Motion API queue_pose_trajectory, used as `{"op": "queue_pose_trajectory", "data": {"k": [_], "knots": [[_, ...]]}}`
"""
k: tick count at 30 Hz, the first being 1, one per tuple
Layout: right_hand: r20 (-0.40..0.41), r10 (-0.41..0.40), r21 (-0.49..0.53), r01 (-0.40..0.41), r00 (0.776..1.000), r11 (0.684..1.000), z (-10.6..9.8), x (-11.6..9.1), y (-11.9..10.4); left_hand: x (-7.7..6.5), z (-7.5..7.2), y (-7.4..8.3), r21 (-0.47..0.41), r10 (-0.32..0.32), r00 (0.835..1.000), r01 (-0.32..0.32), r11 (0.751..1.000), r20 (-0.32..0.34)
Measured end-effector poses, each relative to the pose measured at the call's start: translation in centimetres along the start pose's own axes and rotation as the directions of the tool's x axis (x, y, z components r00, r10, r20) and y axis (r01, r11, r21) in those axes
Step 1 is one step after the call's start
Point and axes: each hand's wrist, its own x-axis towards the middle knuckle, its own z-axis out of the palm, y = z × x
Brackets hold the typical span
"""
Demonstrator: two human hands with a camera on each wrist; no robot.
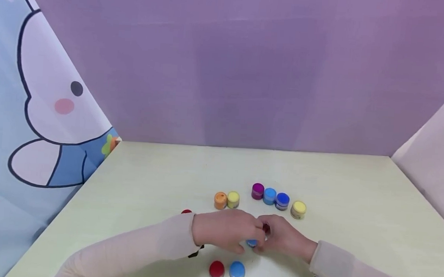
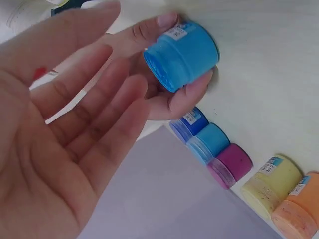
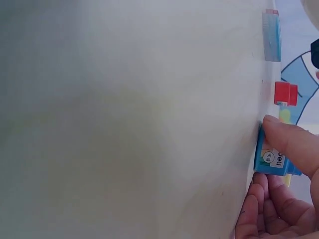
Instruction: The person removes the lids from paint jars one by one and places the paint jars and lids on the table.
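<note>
A light blue paint jar [image 2: 192, 52] lies tilted in my right hand [image 1: 286, 237], whose thumb and fingers grip its sides. In the head view only a small part of that jar [image 1: 251, 243] shows between the hands. My left hand [image 1: 228, 228] hovers just beside it; the left wrist view has its fingers [image 2: 92, 119] extended and loosely spread, holding nothing. The right wrist view catches the thumb [image 3: 294, 144] pressed on the jar's labelled side, close over the table.
Behind the hands stand jars in orange [image 1: 220, 200], yellow [image 1: 233, 199], purple [image 1: 257, 191], light blue [image 1: 269, 196], dark blue [image 1: 282, 201] and pale yellow [image 1: 298, 209]. Nearer me are a red jar [image 1: 217, 270] and another light blue jar [image 1: 237, 270]. Another red top [image 1: 186, 211] peeks past the left sleeve.
</note>
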Motion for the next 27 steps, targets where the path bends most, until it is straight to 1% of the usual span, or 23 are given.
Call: {"op": "queue_pose_trajectory", "data": {"k": [2,4,8,11,15,22,27], "knots": [[0.002,-0.007,-0.005,0.007,1.000,1.000,-0.1,0.1,0.0,0.2,-0.1,-0.3,0.012,-0.005,1.000,0.005,1.000,-0.029],[0.013,-0.009,0.009,0.009,1.000,1.000,-0.3,0.1,0.1,0.4,-0.2,-0.5,0.011,-0.009,0.999,0.009,1.000,-0.044],[0.044,-0.002,0.052,-0.001,0.999,0.999,-0.5,0.1,0.2,0.8,0.1,-0.9,0.007,-0.015,0.999,0.016,1.000,-0.048],[0.058,0.014,0.076,-0.018,0.998,0.997,-0.6,0.0,0.3,1.2,0.3,-1.0,0.026,-0.014,0.999,0.015,1.000,-0.047],[0.054,0.033,0.076,-0.037,0.998,0.996,-0.9,-0.2,0.4,1.6,0.6,-1.0,0.056,-0.028,0.999,0.030,0.998,-0.037],[0.049,0.042,0.109,-0.047,0.998,0.993,-1.2,-0.6,0.3,2.1,1.2,-1.2,0.084,-0.050,0.999,0.052,0.995,-0.021],[0.032,0.077,0.095,-0.079,0.997,0.992,-1.3,-0.8,0.3,2.6,1.7,-1.5,0.089,-0.064,0.998,0.063,0.994,0.003]]}}
